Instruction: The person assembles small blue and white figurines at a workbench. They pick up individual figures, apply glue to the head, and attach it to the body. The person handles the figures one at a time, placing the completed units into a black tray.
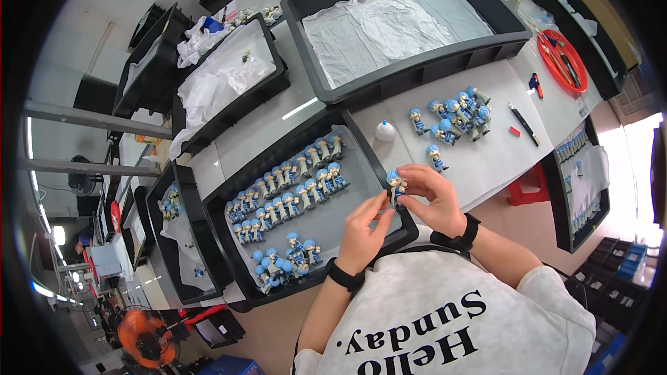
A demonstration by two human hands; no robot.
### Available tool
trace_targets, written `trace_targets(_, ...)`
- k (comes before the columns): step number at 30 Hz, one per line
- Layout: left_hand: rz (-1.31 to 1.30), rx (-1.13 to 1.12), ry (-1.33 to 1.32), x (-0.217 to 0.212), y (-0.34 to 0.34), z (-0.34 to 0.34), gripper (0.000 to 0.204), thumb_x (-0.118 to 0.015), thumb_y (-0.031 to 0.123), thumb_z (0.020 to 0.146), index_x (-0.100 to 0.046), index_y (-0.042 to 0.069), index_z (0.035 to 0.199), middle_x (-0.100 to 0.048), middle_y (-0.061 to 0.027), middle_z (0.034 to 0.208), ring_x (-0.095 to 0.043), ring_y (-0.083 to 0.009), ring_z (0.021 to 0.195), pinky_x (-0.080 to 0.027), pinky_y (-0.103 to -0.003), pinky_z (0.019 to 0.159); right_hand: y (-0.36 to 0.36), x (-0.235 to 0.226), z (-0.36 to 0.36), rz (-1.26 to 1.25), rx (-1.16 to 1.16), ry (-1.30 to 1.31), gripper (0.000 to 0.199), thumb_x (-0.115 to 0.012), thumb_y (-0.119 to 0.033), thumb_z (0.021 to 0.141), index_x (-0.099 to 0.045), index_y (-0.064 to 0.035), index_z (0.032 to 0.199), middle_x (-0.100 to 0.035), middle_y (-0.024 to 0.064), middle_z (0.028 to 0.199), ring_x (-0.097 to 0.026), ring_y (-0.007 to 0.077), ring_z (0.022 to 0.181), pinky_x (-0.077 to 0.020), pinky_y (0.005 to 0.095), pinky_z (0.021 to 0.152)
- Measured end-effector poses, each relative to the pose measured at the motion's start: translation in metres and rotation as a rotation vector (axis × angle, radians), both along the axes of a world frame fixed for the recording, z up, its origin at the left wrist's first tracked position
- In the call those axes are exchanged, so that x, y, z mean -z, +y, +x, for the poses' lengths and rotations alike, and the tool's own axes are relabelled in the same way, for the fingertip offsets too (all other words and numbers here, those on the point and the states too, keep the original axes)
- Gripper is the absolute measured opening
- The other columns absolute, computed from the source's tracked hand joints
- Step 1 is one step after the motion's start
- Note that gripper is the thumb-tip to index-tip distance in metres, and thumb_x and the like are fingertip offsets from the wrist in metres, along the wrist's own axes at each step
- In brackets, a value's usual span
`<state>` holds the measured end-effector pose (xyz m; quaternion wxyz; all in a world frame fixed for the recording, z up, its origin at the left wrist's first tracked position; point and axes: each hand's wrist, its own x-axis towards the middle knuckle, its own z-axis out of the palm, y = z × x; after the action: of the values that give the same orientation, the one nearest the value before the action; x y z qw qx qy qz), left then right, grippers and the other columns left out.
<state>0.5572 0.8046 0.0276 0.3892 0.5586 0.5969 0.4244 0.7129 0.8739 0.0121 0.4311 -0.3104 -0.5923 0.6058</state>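
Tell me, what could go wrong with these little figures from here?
The blue-haired figure in the right fingers appears close to the rim of the black tray; if it slipped, it might knock against that edge. The jumbled figures in the tray's near part crowd together, so their surfaces could perhaps rub.

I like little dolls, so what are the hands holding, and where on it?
A small blue-haired figurine: the right hand holds its side; the left hand is by its lower body, touch unclear.
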Motion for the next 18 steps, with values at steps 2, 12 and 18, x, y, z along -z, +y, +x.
trace_targets(2,-0.024,0.013,0.002,0.000,0.001,0.000,0.032,-0.060,0.005,0.082,-0.055,-0.004,0.113,-0.062,-0.0158,0.098,-0.063,-0.0202,0.083,-0.050,-0.028,0.071,0.002,0.005,0.004,0.004,0.024,-0.009,0.043,-0.062,0.009,0.074,-0.052,-0.0009,0.115,-0.049,0.0103,0.119,-0.058,0.0162,0.096,-0.0521,0.0260,0.081)
trace_targets(12,-0.034,0.058,0.077,-0.002,-0.004,-0.001,0.027,-0.059,0.005,0.081,-0.058,-0.005,0.106,-0.063,-0.0165,0.094,-0.064,-0.0233,0.080,-0.050,-0.028,0.069,0.023,0.025,0.016,-0.011,0.154,-0.122,0.047,-0.062,0.010,0.072,-0.051,-0.0029,0.116,-0.050,0.0075,0.115,-0.058,0.0148,0.093,-0.0509,0.0252,0.080)
trace_targets(18,-0.042,0.026,0.077,0.000,-0.010,-0.006,0.027,-0.060,0.003,0.081,-0.058,-0.004,0.107,-0.063,-0.0154,0.097,-0.063,-0.0194,0.082,-0.050,-0.027,0.071,0.084,0.030,0.021,0.187,0.364,-0.416,0.046,-0.056,0.005,0.068,-0.050,-0.0010,0.113,-0.053,0.0127,0.108,-0.060,0.0226,0.083,-0.0488,0.0310,0.070)
